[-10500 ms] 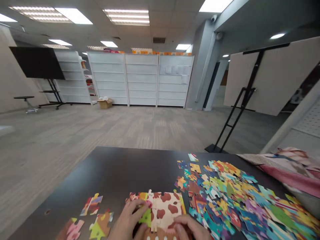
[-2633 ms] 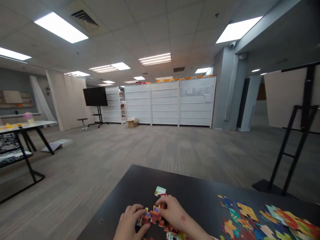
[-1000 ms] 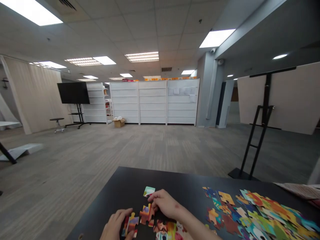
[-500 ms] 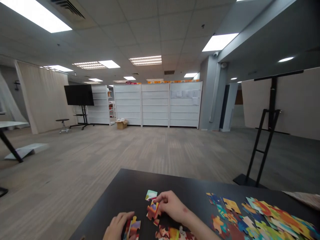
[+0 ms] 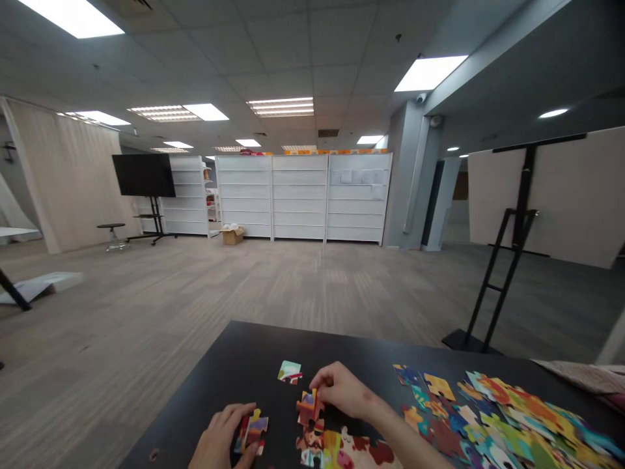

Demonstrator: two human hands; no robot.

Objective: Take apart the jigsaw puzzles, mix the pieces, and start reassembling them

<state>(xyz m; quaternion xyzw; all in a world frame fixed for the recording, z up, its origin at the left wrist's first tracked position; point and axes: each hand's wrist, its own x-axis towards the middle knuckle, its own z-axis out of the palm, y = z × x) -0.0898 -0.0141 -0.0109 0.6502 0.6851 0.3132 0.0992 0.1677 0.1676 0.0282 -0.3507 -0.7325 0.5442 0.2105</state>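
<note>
Left hand [image 5: 219, 438] low on the black table [image 5: 273, 342], fingers curled around a small clump of joined puzzle pieces [image 5: 254, 432], a cupped hold that seemingly keeps the interlocked card from parting. Right hand [image 5: 342, 389] nearer the middle, fingertips [image 5: 316, 382] pinched down on a red-orange piece [image 5: 306, 408], firm enough for a small, exact placement, though the exact contact stays half hidden. Directly below that piece, a larger joined section [image 5: 342, 448] of bright cartoon print, cut off by the bottom of the view. Just beyond both hands, one lone piece [image 5: 290, 372] lying flat, well apart from the clump, within easy reach. Far to the right, a loose heap [image 5: 493, 407] of thin printed card, knobbed and socketed edges overlapping, probably set aside to leave room for joining. Dark, matte tabletop, a likely help in picking out the glossy colours. At the right corner, a patterned cloth [image 5: 571, 376]. Beyond the table, grey carpet [image 5: 146, 293], white shelving [image 5: 300, 195], a cardboard box [image 5: 232, 236] and a black easel [image 5: 508, 273] bearing a pale board [image 5: 551, 198].
</note>
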